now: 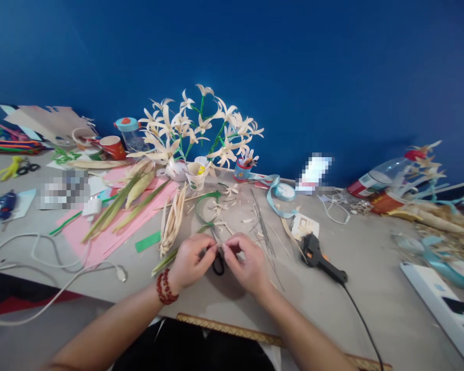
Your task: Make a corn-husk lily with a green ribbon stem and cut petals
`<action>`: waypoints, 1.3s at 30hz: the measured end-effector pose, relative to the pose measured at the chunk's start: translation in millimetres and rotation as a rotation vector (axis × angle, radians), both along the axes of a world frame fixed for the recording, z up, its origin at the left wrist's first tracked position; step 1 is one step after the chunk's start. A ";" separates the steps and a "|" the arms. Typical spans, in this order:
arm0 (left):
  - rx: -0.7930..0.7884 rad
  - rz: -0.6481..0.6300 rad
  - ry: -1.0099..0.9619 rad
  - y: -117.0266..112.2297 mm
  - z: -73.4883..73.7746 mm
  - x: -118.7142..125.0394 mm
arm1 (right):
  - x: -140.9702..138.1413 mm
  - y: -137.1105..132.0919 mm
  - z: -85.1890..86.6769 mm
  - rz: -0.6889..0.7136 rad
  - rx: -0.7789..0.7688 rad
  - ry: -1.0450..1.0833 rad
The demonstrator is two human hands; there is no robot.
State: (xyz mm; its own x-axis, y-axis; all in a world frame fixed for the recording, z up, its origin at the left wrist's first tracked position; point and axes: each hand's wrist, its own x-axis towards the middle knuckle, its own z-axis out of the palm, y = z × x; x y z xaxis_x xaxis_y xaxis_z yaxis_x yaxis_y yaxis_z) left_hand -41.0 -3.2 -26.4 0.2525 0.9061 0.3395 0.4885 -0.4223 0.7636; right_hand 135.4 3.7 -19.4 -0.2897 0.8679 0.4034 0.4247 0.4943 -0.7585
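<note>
My left hand [193, 260], with a red bead bracelet at the wrist, and my right hand [248, 262] meet over the middle of the table. Both are closed in a pinch, fingertips nearly touching. Whatever is between them is too small to make out. Just beneath the fingers shows a black looped handle [219, 273], seemingly of scissors, partly covered by my hands. Beyond my fingertips lie a curved green strip [199, 208] and pale husk scraps [218, 207]. Left of these is a bundle of dry husk strips [172, 221]; to the right are several thin wires [262, 221].
Pale husk flowers [181, 123] on green stems stand in cups against the blue wall. A black glue gun [325, 260] with a trailing cord lies right, near a blue ribbon roll [284, 191]. Corn husks [139, 190] on pink paper [75, 237] and white cables [34, 250] occupy the left.
</note>
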 end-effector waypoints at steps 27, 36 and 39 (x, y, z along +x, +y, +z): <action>0.131 0.013 0.149 -2.2 -1.2 0.9 | 9.7 7.3 10.4 0.005 0.042 -0.225; 0.133 -0.013 0.114 -1.8 0.5 1.2 | 10.7 10.4 4.5 -0.051 0.069 -0.264; 0.115 0.016 0.101 -1.3 -1.5 -1.3 | 18.5 12.9 7.9 -0.123 0.085 -0.194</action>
State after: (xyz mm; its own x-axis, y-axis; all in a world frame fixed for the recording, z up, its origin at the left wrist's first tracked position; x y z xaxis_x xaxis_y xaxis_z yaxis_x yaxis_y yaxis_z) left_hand -42.4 -4.5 -27.9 0.2760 0.8671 0.4148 0.5676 -0.4953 0.6577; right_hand 153.9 16.6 -11.5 -0.2631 0.8668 0.4237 0.6198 0.4884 -0.6143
